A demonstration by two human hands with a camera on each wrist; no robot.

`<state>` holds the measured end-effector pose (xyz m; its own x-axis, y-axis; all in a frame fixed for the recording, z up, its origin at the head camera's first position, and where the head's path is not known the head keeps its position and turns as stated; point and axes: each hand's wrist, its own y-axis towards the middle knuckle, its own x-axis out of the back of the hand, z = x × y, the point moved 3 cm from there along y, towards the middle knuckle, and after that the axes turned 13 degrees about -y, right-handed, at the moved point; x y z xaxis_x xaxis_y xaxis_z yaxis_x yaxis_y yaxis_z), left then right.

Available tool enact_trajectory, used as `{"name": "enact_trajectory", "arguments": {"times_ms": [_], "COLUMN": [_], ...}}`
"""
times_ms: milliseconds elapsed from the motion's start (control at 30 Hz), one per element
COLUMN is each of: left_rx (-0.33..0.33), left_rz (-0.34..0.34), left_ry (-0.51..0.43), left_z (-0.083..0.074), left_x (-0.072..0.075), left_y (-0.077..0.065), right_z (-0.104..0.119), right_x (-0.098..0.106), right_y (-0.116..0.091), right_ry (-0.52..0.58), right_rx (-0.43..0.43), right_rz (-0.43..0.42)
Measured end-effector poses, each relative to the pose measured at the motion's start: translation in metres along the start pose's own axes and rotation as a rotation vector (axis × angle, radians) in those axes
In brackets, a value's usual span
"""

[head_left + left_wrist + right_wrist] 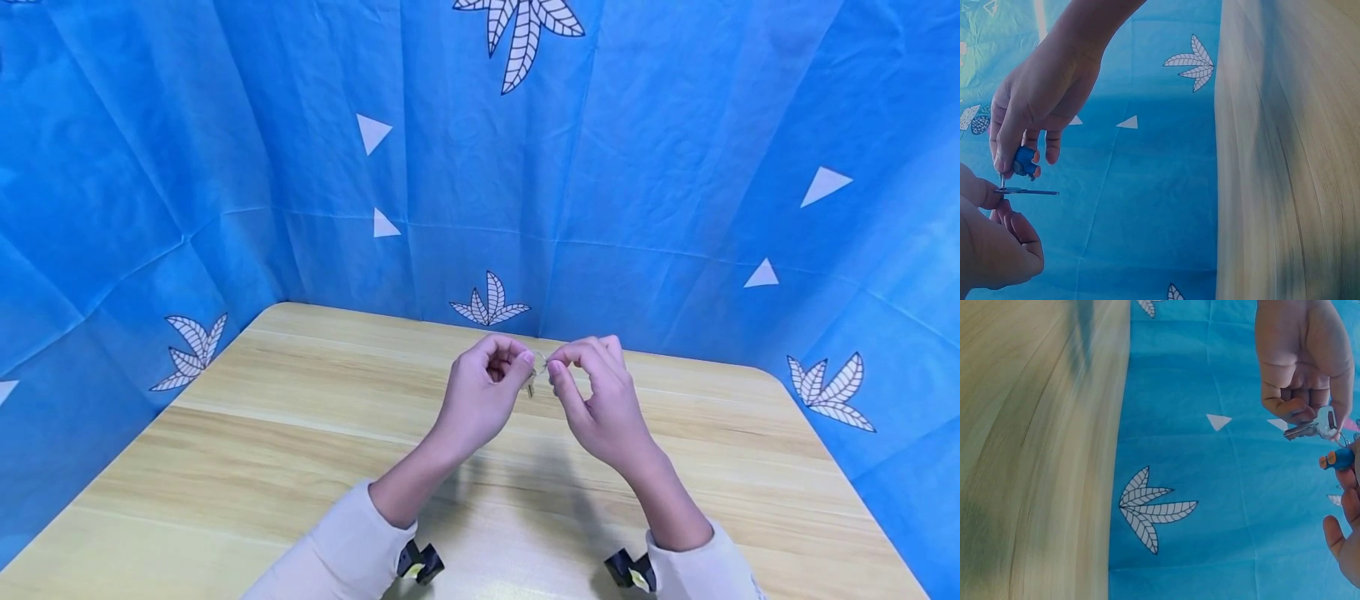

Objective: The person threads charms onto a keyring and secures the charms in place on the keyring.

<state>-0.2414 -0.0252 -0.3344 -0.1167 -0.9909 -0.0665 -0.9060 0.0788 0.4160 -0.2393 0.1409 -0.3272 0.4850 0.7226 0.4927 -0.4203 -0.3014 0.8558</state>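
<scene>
Above the table, my left hand (483,392) pinches a silver key (1316,427) by its head between thumb and forefinger. The key's blade sticks out past the fingertips. A thin metal key ring (541,363) runs from the key to my right hand (600,396), whose thumb and forefinger pinch it. By the right fingers hangs a small blue charm (1340,459) with orange parts, seen in both wrist views. Both hands are close together, fingertips nearly meeting at the ring. In the right wrist view the right hand is partly cut off by the edge.
A light wood table (247,450) lies beneath the hands. Behind and beside it hangs a blue curtain (637,167) with white leaves and triangles. Black devices (422,564) show at both sleeve cuffs.
</scene>
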Motion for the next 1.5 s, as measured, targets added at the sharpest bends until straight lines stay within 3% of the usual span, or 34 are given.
{"name": "enact_trajectory", "arguments": {"times_ms": [500,900,1200,1500], "left_rx": [-0.047,-0.098,-0.072,-0.038], "left_rz": [0.076,0.165,0.218,0.233], "left_ry": [0.064,0.170,0.183,0.144], "left_z": [0.0002,-0.0012,-0.0007,-0.0012], "left_x": [-0.0007,0.0030,0.0020,0.0015], "left_y": [0.0004,0.0029,0.0027,0.0027], "right_z": [-0.0014,-0.0020,-0.0036,-0.0035], "right_x": [-0.0001,0.0003,0.0015,0.0022], "right_y": [-0.0022,-0.0027,-0.0007,-0.0024], "right_ry": [-0.013,-0.008,-0.012,-0.046], "right_rx": [-0.003,0.031,0.082,0.074], "right_rz": [-0.010,0.014,0.002,0.038]}}
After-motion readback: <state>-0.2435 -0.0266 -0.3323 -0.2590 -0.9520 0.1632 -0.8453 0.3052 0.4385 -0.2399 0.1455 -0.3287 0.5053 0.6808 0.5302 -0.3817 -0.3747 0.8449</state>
